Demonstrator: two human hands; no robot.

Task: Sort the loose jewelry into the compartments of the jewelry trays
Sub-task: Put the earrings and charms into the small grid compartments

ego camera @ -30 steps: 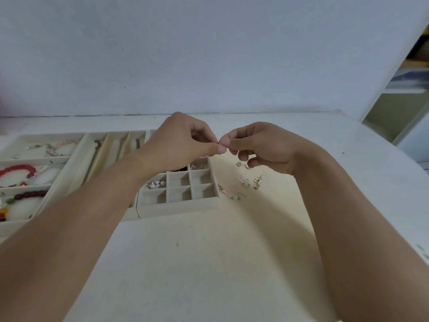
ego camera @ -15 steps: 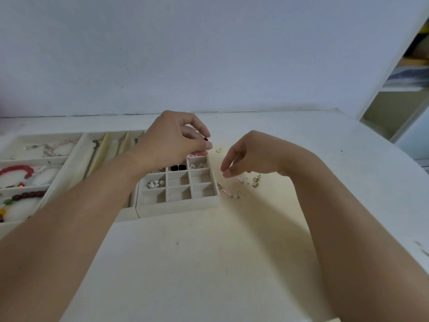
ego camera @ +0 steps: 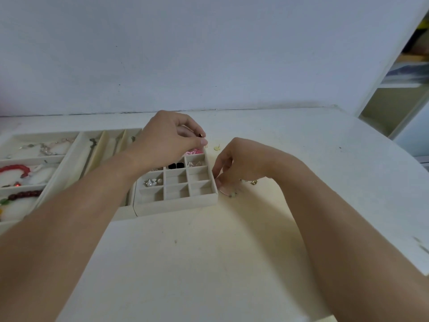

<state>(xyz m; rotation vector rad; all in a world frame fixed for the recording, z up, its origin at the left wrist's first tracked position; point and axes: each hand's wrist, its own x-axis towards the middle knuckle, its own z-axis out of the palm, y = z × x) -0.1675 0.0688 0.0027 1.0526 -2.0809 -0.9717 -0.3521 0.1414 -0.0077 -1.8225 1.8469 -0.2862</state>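
Over the far corner of the small grid tray, a square of felt-lined cells, the left hand pinches a tiny dark earring between thumb and forefinger. Just right of the tray the right hand reaches down, its curled fingers closing on a thin wire earring lying on the pale table. Small gold pieces and a round yellow stud lie loose nearby. Pearl studs, black squares and a pink item fill separate cells; red beaded bracelets rest in the leftmost tray
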